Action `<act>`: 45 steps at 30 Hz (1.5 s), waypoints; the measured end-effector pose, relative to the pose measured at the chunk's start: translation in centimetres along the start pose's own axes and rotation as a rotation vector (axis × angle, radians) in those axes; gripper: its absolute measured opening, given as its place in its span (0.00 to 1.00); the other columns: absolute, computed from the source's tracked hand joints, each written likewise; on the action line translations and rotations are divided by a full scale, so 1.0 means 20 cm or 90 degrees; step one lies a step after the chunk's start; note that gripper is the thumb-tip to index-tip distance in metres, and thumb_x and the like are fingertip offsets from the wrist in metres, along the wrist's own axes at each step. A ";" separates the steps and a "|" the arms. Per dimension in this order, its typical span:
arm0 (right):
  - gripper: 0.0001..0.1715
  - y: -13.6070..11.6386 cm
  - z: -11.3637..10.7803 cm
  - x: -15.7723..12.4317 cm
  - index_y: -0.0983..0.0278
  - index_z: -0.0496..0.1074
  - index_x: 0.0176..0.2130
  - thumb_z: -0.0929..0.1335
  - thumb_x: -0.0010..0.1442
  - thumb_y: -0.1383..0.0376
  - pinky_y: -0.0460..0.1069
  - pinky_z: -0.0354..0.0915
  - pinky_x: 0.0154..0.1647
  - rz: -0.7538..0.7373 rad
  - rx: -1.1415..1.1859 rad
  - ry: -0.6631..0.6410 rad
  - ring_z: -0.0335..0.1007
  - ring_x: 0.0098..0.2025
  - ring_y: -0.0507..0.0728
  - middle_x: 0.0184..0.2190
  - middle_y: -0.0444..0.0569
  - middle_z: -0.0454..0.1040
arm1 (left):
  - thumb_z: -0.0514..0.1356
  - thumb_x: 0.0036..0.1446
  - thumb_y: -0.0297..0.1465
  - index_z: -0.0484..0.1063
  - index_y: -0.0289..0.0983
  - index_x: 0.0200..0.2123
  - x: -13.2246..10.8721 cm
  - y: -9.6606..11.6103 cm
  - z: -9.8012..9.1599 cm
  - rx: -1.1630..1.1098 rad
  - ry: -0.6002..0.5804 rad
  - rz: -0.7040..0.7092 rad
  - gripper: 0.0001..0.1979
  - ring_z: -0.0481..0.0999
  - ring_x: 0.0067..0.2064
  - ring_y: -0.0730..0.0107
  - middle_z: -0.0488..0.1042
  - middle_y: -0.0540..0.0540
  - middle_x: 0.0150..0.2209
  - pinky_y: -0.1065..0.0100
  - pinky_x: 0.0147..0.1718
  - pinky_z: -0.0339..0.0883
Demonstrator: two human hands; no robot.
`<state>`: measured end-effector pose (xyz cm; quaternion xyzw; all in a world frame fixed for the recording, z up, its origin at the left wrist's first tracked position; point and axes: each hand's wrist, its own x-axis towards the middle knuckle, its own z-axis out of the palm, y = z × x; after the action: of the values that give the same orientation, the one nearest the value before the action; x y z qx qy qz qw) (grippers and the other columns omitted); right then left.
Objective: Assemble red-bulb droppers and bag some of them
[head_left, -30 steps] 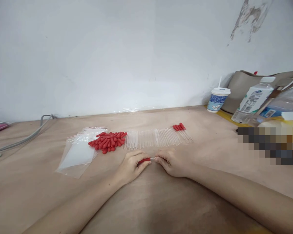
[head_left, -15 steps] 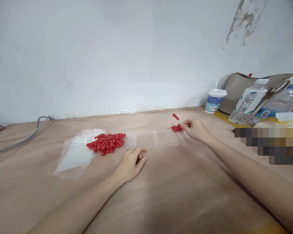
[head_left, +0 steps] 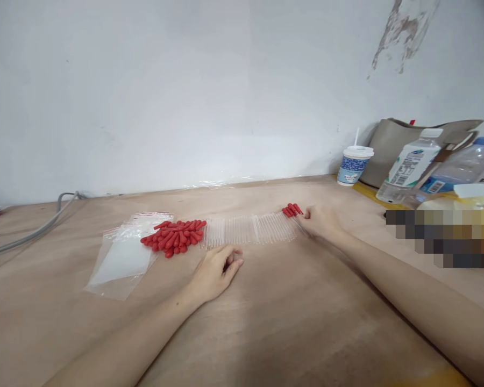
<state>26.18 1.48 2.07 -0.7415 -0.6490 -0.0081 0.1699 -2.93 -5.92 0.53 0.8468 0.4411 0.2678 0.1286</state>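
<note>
My left hand (head_left: pixel 216 270) rests on the wooden table (head_left: pixel 266 322) with its fingers loosely curled and nothing in them, just in front of a row of clear glass dropper tubes (head_left: pixel 250 228). A pile of red rubber bulbs (head_left: pixel 173 235) lies at the row's left end. My right hand (head_left: pixel 320 221) lies at the row's right end, beside a few finished droppers with red bulbs (head_left: pixel 292 209). Its fingers are bent down on the tubes there; what they hold, if anything, is hidden.
Clear plastic zip bags (head_left: pixel 125 255) lie left of the red pile. A grey cable (head_left: pixel 36 228) runs along the far left. At the back right stand a paper cup with a straw (head_left: pixel 354 164), a grey bag (head_left: pixel 403 142) and plastic bottles (head_left: pixel 407 166).
A second ago both hands were pushing a red bulb onto a tube. My right hand then carried the finished dropper to the right end of the row and lowered it there. My left hand stayed put, empty.
</note>
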 end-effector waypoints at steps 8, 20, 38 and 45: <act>0.14 -0.08 0.00 -0.06 0.63 0.71 0.29 0.63 0.54 0.57 0.48 0.55 0.28 -0.047 0.005 0.027 0.69 0.32 0.58 0.29 0.51 0.74 | 0.53 0.58 0.30 0.69 0.36 0.39 0.00 -0.01 0.00 0.005 -0.001 0.003 0.09 0.67 0.29 0.71 0.67 0.50 0.26 0.70 0.30 0.60; 0.16 -0.15 0.02 -0.07 0.62 0.73 0.23 0.59 0.52 0.62 0.48 0.55 0.26 -0.019 -0.006 -0.098 0.69 0.31 0.58 0.27 0.53 0.72 | 0.53 0.58 0.30 0.70 0.36 0.39 0.00 0.01 0.00 0.007 0.000 0.002 0.09 0.68 0.29 0.71 0.68 0.49 0.27 0.69 0.30 0.61; 0.12 -0.29 0.05 -0.35 0.63 0.65 0.34 0.57 0.62 0.63 0.48 0.61 0.31 -0.411 0.219 0.062 0.67 0.30 0.54 0.28 0.49 0.71 | 0.54 0.57 0.33 0.67 0.37 0.24 0.07 -0.05 -0.17 0.151 0.191 -0.049 0.11 0.67 0.35 0.63 0.68 0.46 0.28 0.62 0.35 0.61; 0.16 -0.29 0.12 -0.37 0.63 0.66 0.45 0.54 0.64 0.66 0.50 0.66 0.37 -0.593 0.316 0.074 0.68 0.37 0.55 0.35 0.51 0.72 | 0.59 0.47 0.25 0.73 0.38 0.32 0.28 -0.32 -0.33 0.205 0.151 -0.100 0.07 0.67 0.40 0.55 0.69 0.43 0.33 0.55 0.42 0.59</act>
<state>18.92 -4.44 -0.54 -0.3104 -0.8816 0.0297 0.3545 -8.38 2.11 4.99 0.7819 0.5551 0.2808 -0.0409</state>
